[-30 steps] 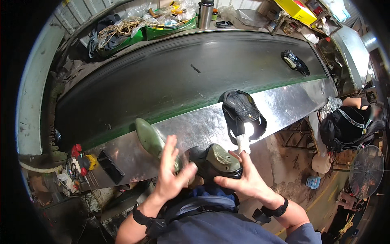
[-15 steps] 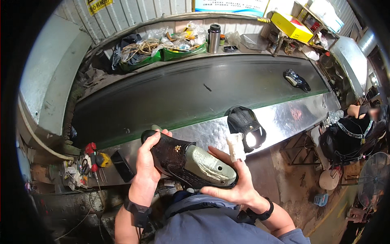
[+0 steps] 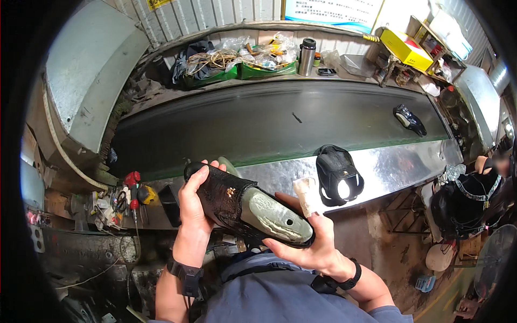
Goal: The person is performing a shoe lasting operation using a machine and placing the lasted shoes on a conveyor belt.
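Above steel bench (image 3: 388, 167), both hands' grip clasps black shoe (image 3: 226, 199): left hand (image 3: 195, 207) toe, right hand (image 3: 309, 245) heel.

A black shoe upper (image 3: 223, 196) sits stretched over a grey-green shoe last (image 3: 277, 215). The piece lies tilted, its toe end up toward the left, the heel end low to the right, where the last's bare, worn top with a small hole shows. A pale speck marks the black leather.

Two hands (image 3: 196, 207) (image 3: 309, 245), three black shoes (image 3: 226, 202) (image 3: 338, 173) (image 3: 409, 119), one steel flask (image 3: 307, 56)
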The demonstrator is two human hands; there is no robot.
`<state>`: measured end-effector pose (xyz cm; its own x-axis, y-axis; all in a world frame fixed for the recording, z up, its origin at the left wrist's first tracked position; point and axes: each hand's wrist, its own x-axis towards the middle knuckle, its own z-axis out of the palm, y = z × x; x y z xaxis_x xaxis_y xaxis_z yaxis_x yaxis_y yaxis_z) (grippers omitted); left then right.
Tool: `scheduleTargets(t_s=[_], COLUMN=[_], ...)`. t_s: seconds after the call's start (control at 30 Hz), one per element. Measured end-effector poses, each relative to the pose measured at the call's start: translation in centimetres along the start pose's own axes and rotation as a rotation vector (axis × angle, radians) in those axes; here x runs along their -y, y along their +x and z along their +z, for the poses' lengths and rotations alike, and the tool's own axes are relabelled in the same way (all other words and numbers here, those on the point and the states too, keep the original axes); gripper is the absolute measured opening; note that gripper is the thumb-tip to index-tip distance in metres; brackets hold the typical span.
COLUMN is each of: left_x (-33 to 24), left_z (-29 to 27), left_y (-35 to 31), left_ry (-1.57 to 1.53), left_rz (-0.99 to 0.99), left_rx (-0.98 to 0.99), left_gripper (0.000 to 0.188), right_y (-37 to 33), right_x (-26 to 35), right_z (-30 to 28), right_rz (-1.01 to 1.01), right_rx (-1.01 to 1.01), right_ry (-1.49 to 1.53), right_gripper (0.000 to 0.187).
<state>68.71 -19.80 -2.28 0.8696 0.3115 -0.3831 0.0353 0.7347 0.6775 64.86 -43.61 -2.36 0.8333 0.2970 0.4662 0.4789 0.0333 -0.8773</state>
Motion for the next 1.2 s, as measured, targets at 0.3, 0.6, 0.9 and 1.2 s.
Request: scheduleTargets(t_s=[0.3,0.6,0.9,1.2], left_x=[-1.5,-0.4,10.7,15.7], left_z=[0.0,-0.7,-10.1,-11.2], left_y=[-1.7,-2.3,5.9,9.1], left_ry=[0.01,0.258,1.09,1.122], left_rz=[0.05,0.258,0.024,-0.042], left_rx=[-0.054,-0.094,-0.228,-0.291], left_gripper=[0.034,0.036,0.106,0.126], right_y=[-0.3,-1.7,5.9,11.2], right_x=[-1.2,-4.4,-18.3,-33.9], right_z=[-0.4,-0.8,-16.7,-34.0], right_rz=[0.171,0.469,1.037,0.788], right_rx=[0.066,0.014,-0.461,-1.115], right_ry=[0.413,0.469,0.767,0.211], right_gripper=[0.103,0.087,0.051,0.028])
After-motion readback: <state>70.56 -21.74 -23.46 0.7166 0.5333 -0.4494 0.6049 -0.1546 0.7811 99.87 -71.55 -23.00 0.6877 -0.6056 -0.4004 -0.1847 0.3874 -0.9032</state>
